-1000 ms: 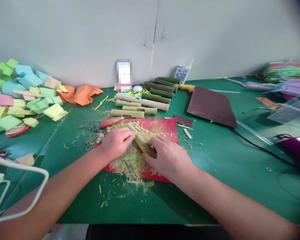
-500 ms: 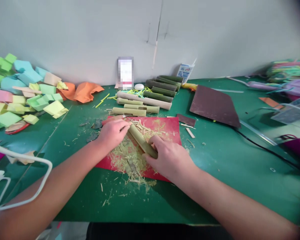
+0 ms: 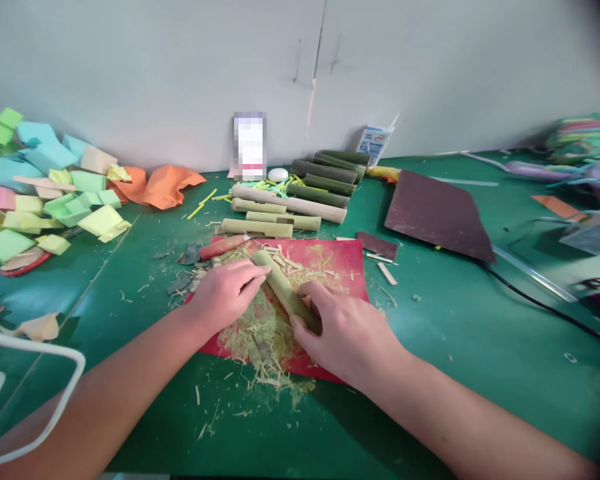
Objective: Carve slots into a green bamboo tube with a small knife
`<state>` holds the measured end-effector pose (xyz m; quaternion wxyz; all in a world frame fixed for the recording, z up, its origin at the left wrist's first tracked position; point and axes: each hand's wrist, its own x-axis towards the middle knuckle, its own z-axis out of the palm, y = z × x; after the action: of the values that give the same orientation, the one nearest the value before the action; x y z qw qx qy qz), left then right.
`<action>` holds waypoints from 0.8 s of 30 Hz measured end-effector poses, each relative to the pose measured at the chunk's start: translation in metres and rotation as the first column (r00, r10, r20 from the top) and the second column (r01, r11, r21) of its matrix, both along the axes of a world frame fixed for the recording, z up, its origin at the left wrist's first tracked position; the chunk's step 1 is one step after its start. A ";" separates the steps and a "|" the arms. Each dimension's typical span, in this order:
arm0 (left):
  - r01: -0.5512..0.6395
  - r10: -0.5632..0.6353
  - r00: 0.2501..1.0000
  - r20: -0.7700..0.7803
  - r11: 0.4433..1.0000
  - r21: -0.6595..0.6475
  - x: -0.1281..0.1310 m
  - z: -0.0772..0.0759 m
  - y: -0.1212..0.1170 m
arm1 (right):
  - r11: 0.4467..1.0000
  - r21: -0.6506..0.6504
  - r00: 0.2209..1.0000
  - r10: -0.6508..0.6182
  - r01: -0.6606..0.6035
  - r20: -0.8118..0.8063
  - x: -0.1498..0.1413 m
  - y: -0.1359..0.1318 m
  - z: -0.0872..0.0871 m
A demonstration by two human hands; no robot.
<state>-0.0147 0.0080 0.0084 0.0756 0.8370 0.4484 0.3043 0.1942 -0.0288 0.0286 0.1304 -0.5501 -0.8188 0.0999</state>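
A pale green bamboo piece (image 3: 281, 287) lies slanted on a red mat (image 3: 349, 259) amid a heap of bamboo shavings (image 3: 260, 331). My right hand (image 3: 347, 331) is closed round its near end. My left hand (image 3: 224, 293) is curled with its fingertips pressed against the piece's far end; what the fingers hold, if anything, is hidden. A knife with a reddish-brown handle (image 3: 223, 247) lies just beyond my left hand at the mat's far left corner.
Several cut bamboo lengths (image 3: 290, 203) lie beyond the mat, darker green ones (image 3: 325, 180) behind them. A dark brown sheet (image 3: 437, 215) and a black cable (image 3: 540, 303) are on the right. Coloured paper pieces (image 3: 55, 193) pile up at the left. A white wire frame (image 3: 40, 373) sits near left.
My left hand slid away along the bamboo piece, then came back toward me. My right hand kept its grip and shifted slightly nearer.
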 end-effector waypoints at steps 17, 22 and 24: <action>-0.048 0.046 0.997 0.063 0.999 0.025 -0.005 0.000 0.013 | 0.995 0.104 0.994 0.000 -0.012 0.110 0.005 0.002 0.001; -0.072 0.071 0.995 0.069 0.997 0.020 0.001 0.001 0.009 | 0.999 0.041 0.987 -0.036 0.030 0.158 0.010 0.006 0.004; -0.025 0.025 0.998 0.052 1.000 -0.007 0.006 0.002 0.004 | 1.000 0.018 0.990 -0.013 0.011 0.139 0.010 0.008 0.004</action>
<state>-0.0087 0.0115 0.0102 0.0862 0.8229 0.4578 0.3254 0.2040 -0.0210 0.0322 0.0784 -0.5596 -0.8234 0.0533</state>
